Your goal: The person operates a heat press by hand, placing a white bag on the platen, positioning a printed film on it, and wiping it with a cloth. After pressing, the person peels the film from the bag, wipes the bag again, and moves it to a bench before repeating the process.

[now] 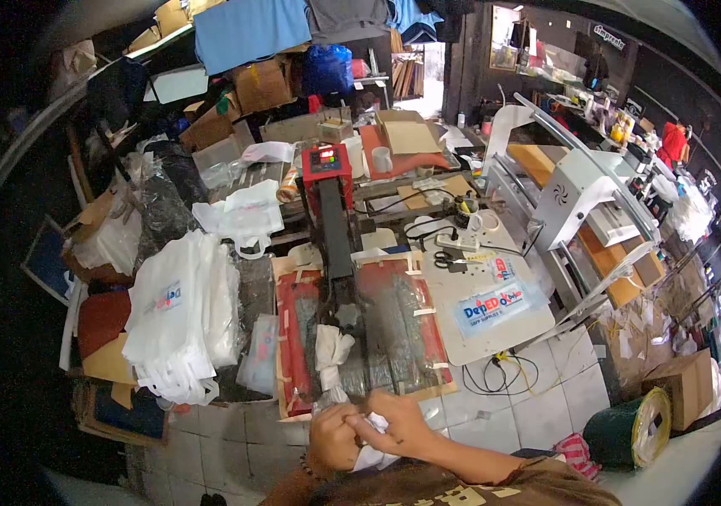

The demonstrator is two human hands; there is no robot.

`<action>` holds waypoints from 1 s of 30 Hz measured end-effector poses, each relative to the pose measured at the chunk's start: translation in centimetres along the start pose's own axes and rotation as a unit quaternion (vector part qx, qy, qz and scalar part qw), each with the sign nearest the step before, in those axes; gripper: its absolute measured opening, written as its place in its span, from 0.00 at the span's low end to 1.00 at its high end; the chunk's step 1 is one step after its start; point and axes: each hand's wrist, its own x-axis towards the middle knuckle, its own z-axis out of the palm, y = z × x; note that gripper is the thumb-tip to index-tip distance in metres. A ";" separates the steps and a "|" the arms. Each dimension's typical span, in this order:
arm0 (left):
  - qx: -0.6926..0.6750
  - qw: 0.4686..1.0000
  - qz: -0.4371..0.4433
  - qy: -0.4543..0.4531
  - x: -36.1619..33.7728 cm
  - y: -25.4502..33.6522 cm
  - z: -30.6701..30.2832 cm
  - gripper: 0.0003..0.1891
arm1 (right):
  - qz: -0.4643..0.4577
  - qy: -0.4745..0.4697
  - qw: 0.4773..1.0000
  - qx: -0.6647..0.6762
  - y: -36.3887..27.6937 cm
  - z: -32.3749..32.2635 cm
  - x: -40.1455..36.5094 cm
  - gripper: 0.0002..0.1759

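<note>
Both my hands are closed close together in front of my body, at the near end of the heat press (335,244). My left hand (333,438), with a bracelet at its wrist, and my right hand (396,428) grip a crumpled white cloth (372,458). Just beyond my fingers, more white wrapping (333,347) covers the press's handle end. Under the press arm lies a red, plastic-covered platen (297,329) edged with tape. Left of it is a stack of white printed bags (183,295), with another white bag (242,211) behind.
On the white board (462,346) at right lie a printed transfer sheet (502,309), scissors (451,261) and a power strip (462,243). A white machine (575,190) stands farther right. Cables (504,371) trail on the tiled floor near a green roll (630,430).
</note>
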 end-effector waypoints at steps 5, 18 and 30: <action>-0.044 0.998 0.034 0.041 -1.5 -2.8 1.9 0.16 | 0.035 -0.021 0.999 -0.022 0.6 0.0 -0.1 0.19; -0.028 0.996 0.060 0.056 -2.7 -4.4 3.3 0.14 | 0.037 -0.009 0.998 -0.057 4.2 1.7 -1.7 0.21; -0.041 0.998 0.017 0.048 -3.3 -4.6 3.6 0.19 | -0.079 -0.081 0.993 0.027 4.3 0.2 -1.7 0.23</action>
